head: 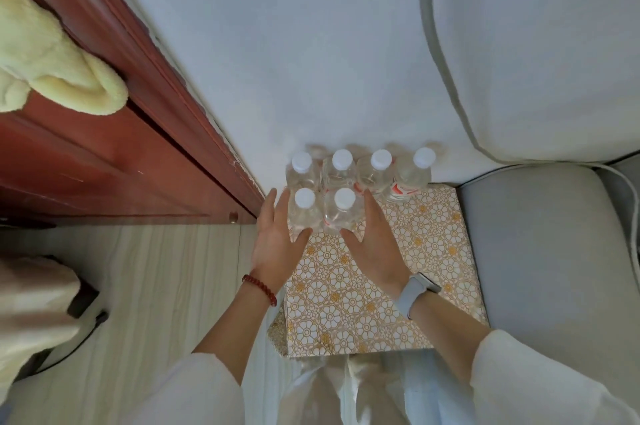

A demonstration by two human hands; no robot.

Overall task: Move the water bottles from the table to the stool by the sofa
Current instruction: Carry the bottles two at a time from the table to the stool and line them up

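Several clear water bottles with white caps stand on the stool, which has a gold and white flower pattern. A back row lines the wall and two front bottles stand before it. My left hand lies open against the left side of the front left bottle, fingers straight. My right hand lies open against the right side of the front right bottle. Neither hand curls round a bottle.
A grey sofa seat with a pale cushion flanks the stool on the right. A red-brown wooden door stands at left, with a cream towel hanging on it. Pale wood floor lies at left.
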